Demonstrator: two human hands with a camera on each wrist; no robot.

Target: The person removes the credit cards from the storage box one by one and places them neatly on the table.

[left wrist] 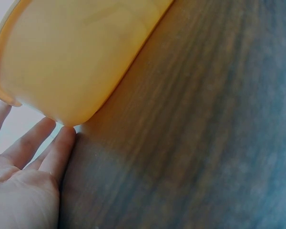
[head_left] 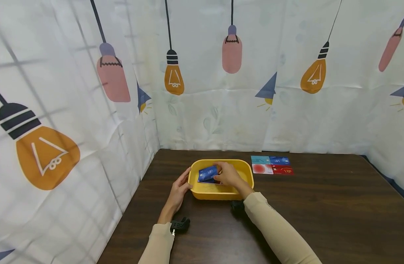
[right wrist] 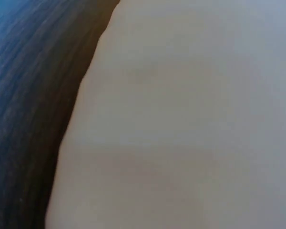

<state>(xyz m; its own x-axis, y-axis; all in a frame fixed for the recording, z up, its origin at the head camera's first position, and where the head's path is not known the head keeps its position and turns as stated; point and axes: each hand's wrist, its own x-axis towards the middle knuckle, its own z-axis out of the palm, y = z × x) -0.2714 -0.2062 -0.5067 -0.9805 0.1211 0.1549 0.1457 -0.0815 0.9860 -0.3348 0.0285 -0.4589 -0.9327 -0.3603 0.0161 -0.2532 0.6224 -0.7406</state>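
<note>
Left hand [head_left: 179, 190] rests loosely spread against the yellow tray [head_left: 211, 196] — right hand [head_left: 229, 175] pinches 1 blue card [head_left: 206, 173] inside it.

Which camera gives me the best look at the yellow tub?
The head view: it shows the yellow tub from above, with its rim, inside and front wall. The left wrist view catches only part of its outside, close up by the left hand. In the right wrist view, I can't make it out.

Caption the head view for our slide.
Right hand holds a blue card in a tray, left hand at its rim.
</note>
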